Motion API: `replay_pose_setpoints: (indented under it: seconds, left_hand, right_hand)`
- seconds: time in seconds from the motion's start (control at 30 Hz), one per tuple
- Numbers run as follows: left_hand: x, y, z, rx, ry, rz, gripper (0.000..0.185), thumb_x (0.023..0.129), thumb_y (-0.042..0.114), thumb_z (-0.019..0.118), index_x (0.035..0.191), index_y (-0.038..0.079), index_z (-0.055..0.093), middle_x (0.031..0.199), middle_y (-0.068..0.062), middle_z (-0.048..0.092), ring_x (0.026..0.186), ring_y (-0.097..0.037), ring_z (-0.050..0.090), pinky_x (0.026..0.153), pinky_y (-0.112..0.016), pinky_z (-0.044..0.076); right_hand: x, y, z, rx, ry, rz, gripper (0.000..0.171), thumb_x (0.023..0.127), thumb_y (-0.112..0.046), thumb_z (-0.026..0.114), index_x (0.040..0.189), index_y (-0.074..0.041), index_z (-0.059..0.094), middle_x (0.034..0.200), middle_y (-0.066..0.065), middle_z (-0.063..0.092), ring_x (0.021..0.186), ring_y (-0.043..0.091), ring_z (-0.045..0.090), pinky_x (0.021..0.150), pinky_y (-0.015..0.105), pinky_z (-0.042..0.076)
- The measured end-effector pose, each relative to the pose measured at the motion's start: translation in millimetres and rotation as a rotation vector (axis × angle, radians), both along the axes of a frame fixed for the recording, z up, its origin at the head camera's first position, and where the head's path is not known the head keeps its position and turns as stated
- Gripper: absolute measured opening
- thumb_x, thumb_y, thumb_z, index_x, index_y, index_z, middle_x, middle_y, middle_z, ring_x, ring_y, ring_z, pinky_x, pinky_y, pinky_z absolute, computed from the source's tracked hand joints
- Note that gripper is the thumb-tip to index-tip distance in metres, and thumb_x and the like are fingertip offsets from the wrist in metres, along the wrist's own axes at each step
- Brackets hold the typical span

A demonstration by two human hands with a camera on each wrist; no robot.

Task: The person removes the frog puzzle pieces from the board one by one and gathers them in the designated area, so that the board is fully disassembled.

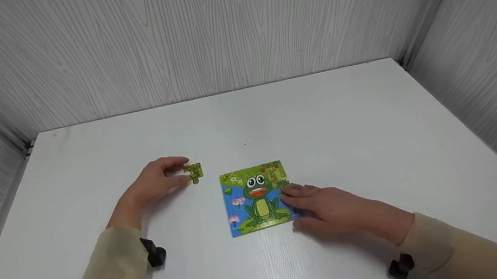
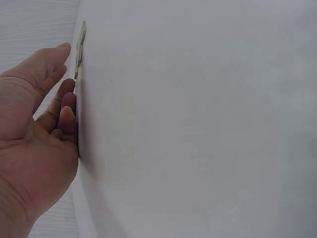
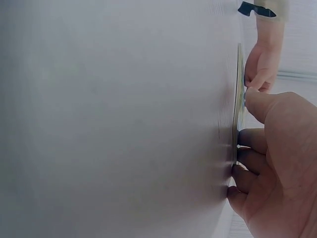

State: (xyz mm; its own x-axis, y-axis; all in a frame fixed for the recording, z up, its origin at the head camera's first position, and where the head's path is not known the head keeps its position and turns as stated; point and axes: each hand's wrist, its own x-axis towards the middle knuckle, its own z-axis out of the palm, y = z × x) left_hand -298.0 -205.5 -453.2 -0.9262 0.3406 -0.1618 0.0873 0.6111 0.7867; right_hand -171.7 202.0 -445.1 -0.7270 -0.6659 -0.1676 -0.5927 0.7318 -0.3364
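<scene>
A square frog puzzle [image 1: 257, 198] lies flat at the middle of the white table [image 1: 325, 116]. My right hand [image 1: 322, 205] rests at its right edge, with fingertips [image 1: 288, 193] lying on the board near the frog; in the right wrist view these fingers [image 3: 250, 141] touch the thin board [image 3: 237, 104]. A loose green puzzle piece [image 1: 194, 172] lies left of the board. My left hand [image 1: 159, 182] lies on the table beside it, fingers extended, their tips at the piece's left side. The left wrist view shows the piece [image 2: 79, 47] flat on the table, just beyond my left hand [image 2: 39, 129].
Grey wood-grain walls [image 1: 220, 28] close in the table at the back and on both sides. Black clips sit on my left sleeve [image 1: 155, 253] and right sleeve [image 1: 401, 266]. Bare table surface extends all round the puzzle.
</scene>
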Motion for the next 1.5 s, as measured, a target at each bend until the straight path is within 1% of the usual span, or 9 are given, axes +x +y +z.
replay_pose_setpoints:
  seconds: [0.13,0.27,0.4,0.5,0.73,0.97,1.23,1.37,1.5]
  left_hand:
    - [1.3,1,5.4,0.052,-0.022,0.045,0.05,0.089,0.03,0.071,0.135,0.017,0.057,0.132,-0.006,0.054,0.119,-0.024,0.048,0.1,-0.044,0.041]
    - [6.5,13,17.4,0.079,0.013,0.072,0.048,0.089,0.031,0.072,0.133,0.018,0.059,0.13,-0.008,0.055,0.116,-0.024,0.048,0.094,-0.044,0.044]
    - [11.0,33,28.7,0.075,0.073,0.021,0.044,0.089,0.032,0.072,0.129,0.021,0.061,0.127,-0.009,0.058,0.112,-0.022,0.051,0.092,-0.043,0.046]
    - [12.6,51,31.6,0.073,0.094,-0.02,0.04,0.088,0.032,0.073,0.126,0.025,0.062,0.124,-0.009,0.059,0.109,-0.021,0.052,0.087,-0.04,0.049]
    - [15.9,91,24.8,0.116,0.094,-0.099,0.042,0.087,0.03,0.074,0.126,0.019,0.064,0.122,-0.008,0.062,0.107,-0.02,0.054,0.092,-0.04,0.047]
    - [18.4,114,15.4,0.147,0.077,-0.165,0.042,0.087,0.025,0.074,0.126,0.012,0.064,0.115,-0.008,0.063,0.1,-0.021,0.055,0.089,-0.037,0.048]
    - [18.5,120,2.5,0.117,0.024,-0.211,0.045,0.085,0.026,0.076,0.126,0.012,0.064,0.105,-0.003,0.063,0.094,-0.021,0.054,0.086,-0.035,0.047]
    - [19.0,120,0.5,0.07,0.003,-0.208,0.047,0.083,0.027,0.078,0.126,0.016,0.065,0.11,0.0,0.061,0.098,-0.019,0.053,0.089,-0.035,0.045]
    - [19.6,121,0.0,0.016,0.026,-0.237,0.049,0.081,0.029,0.08,0.126,0.017,0.065,0.117,0.003,0.059,0.102,-0.017,0.053,0.092,-0.035,0.045]
  right_hand:
    - [-0.2,-1,-2.5,0.007,-0.001,0.005,0.071,0.097,-0.06,0.042,0.154,-0.021,0.025,0.16,-0.005,0.019,0.145,0.019,0.019,0.112,0.043,0.027]
    - [-0.6,0,-3.0,0.0,0.002,0.009,0.071,0.097,-0.059,0.042,0.154,-0.021,0.026,0.16,-0.005,0.019,0.145,0.02,0.019,0.112,0.043,0.028]
    - [-0.6,0,-1.6,-0.002,0.006,0.008,0.07,0.098,-0.058,0.042,0.154,-0.021,0.026,0.16,-0.005,0.019,0.146,0.02,0.018,0.112,0.043,0.028]
    - [-0.2,0,-0.1,0.002,0.004,0.0,0.07,0.097,-0.059,0.043,0.154,-0.021,0.026,0.16,-0.006,0.019,0.146,0.019,0.018,0.112,0.043,0.028]
    - [-1.2,-1,-0.2,0.012,-0.005,-0.018,0.071,0.096,-0.06,0.043,0.154,-0.024,0.026,0.16,-0.008,0.019,0.145,0.017,0.019,0.111,0.042,0.029]
    - [-2.1,-1,-1.9,0.01,-0.016,-0.024,0.071,0.096,-0.06,0.044,0.154,-0.025,0.025,0.16,-0.009,0.019,0.145,0.016,0.019,0.111,0.042,0.03]
    - [-1.5,0,-3.0,-0.001,-0.008,-0.008,0.07,0.097,-0.059,0.044,0.154,-0.023,0.025,0.16,-0.006,0.02,0.145,0.018,0.02,0.11,0.043,0.03]
    - [-1.6,-1,-2.5,-0.006,-0.003,0.005,0.071,0.097,-0.059,0.044,0.155,-0.021,0.025,0.16,-0.004,0.02,0.145,0.02,0.02,0.11,0.045,0.031]
    - [-1.2,0,-0.8,0.016,0.005,0.008,0.071,0.097,-0.06,0.042,0.155,-0.022,0.025,0.16,-0.004,0.019,0.146,0.018,0.019,0.111,0.043,0.029]
